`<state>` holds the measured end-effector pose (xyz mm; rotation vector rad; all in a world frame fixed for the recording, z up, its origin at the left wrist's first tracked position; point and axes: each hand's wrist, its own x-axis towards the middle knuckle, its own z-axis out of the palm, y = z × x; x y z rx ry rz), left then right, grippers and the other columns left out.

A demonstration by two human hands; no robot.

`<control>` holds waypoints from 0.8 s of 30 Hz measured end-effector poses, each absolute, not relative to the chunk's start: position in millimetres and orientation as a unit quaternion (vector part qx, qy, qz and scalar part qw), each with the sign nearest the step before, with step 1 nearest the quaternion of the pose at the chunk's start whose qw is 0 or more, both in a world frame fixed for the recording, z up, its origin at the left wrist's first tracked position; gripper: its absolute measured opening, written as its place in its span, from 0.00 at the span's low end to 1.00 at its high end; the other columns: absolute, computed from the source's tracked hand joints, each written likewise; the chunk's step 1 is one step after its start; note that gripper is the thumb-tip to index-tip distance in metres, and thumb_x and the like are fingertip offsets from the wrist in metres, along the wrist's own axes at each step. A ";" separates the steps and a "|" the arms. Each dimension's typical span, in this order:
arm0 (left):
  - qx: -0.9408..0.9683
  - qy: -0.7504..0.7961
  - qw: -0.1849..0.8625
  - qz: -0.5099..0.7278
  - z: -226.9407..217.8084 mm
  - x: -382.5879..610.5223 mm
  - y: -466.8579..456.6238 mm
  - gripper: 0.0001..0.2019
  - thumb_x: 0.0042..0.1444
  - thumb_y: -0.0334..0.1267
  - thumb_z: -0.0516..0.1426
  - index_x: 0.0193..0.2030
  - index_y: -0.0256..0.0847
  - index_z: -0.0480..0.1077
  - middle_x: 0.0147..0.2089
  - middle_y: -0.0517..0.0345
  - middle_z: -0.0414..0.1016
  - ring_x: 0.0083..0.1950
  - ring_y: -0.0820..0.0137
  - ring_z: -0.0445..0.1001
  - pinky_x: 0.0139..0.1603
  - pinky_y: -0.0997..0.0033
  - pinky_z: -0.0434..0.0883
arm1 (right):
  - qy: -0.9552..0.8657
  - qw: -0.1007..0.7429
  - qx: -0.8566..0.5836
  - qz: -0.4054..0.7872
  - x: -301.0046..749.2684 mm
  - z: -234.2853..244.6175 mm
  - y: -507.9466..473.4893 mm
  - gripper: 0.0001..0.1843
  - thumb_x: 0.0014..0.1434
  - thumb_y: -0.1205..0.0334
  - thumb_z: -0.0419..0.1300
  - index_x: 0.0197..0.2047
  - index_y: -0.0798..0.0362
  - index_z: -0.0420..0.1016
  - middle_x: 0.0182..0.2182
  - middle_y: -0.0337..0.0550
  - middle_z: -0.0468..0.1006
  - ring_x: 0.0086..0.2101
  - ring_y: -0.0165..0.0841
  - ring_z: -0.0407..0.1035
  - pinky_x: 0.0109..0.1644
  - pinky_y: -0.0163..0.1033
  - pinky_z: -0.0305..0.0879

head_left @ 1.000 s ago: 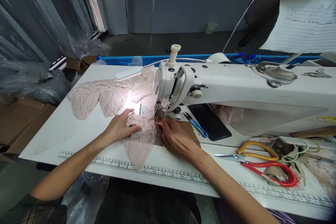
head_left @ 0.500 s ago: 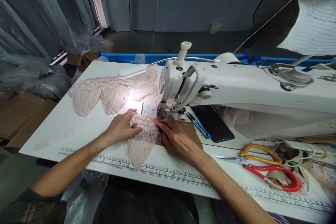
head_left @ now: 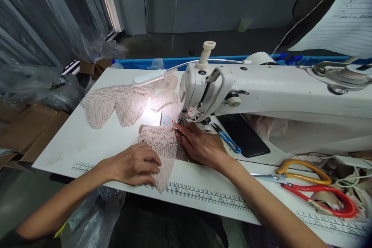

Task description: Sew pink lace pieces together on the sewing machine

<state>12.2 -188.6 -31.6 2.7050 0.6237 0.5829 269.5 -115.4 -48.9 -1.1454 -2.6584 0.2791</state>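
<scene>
A pale pink fringed lace trim [head_left: 158, 137] lies in front of the sewing machine's presser foot, its fringe hanging to a point toward the table's front edge. My left hand [head_left: 135, 164] rests over the lower left side of the fringe, its fingers slightly bent and apart. At the trim's upper right edge, close to the needle, the fingertips of my right hand [head_left: 199, 141] are closed on the lace; its thumb is hidden. The white sewing machine [head_left: 209, 89] stands just behind, its lamp [head_left: 149, 77] shining on the work. More lace [head_left: 116, 102] spreads out behind and to the left.
Blue thread snips [head_left: 228, 139] and a black phone [head_left: 244, 135] lie under the machine arm. Scissors [head_left: 308, 188] with orange and red handles sit at right beside fabric scraps. A printed ruler [head_left: 200, 195] runs along the table's front edge. Cardboard boxes [head_left: 35, 124] stand at left.
My left hand has moved down from the trim's upper left corner to its lower fringe. The right hand stays by the needle. The view has shifted slightly.
</scene>
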 end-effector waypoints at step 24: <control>0.891 0.220 0.217 0.333 -43.3 22.4 -193.2 0.03 0.56 0.29 0.59 0.31 0.36 0.73 0.40 0.50 0.81 0.41 0.65 0.78 0.42 0.62 0.73 | -0.924 0.100 -0.368 0.025 276.3 -59.1 -118.4 0.25 0.65 0.62 0.47 0.64 0.42 0.64 0.42 0.50 0.67 0.28 0.29 0.64 0.27 0.34 0.64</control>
